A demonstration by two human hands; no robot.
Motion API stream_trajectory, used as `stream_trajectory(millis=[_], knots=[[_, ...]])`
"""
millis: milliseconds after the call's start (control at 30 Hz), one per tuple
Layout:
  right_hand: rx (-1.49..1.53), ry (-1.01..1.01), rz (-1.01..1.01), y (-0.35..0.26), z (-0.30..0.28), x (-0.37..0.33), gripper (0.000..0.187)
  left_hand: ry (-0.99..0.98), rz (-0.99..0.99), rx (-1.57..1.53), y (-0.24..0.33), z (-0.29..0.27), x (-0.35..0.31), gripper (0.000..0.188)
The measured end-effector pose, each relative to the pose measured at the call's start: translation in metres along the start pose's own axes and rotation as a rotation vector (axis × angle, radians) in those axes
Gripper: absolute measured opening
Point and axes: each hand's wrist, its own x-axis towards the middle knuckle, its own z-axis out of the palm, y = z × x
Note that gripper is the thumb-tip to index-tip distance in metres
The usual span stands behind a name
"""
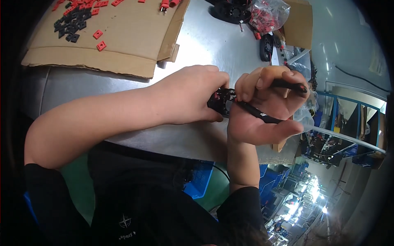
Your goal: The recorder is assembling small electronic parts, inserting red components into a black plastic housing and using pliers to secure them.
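My left hand (191,96) reaches across the metal table with its fingers closed around a small black part (221,101), mostly covered by the fingers. A bit of red shows on that part. My right hand (266,96), palm turned up, grips a hand tool with two spread black handles (259,113), which looks like pliers. The thumb sticks out away from the handles while the other fingers curl over the upper one. The tool's front end meets the black part between my hands; its jaws are too small and hidden to make out.
A cardboard sheet (119,61) at the far left bears black pieces (72,25) and red pieces (101,46). Small black fans (266,47), a clear bag of red parts (269,16) and a cardboard box (298,26) stand at the far right. A blue bin (199,180) is below the table edge.
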Motion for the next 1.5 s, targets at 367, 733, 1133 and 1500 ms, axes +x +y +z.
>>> stream_trajectory(millis=[367,733,1133,1500], knots=[[-0.019,0.187,0.206,-0.007,0.023,-0.005,0.086,0.049,0.013,-0.037,0.0,0.007,-0.005,0.045],[0.65,-0.212,0.319,0.014,-0.039,0.004,0.08,-0.106,0.084,0.006,-0.001,-0.001,0.002,0.045],[0.819,-0.597,0.274,0.032,-0.045,0.023,0.056,-0.311,0.121,-0.065,-0.007,-0.013,0.007,0.041],[0.5,-0.288,0.152,0.007,-0.036,-0.012,0.058,-0.146,0.238,0.256,-0.01,0.003,0.008,0.046]])
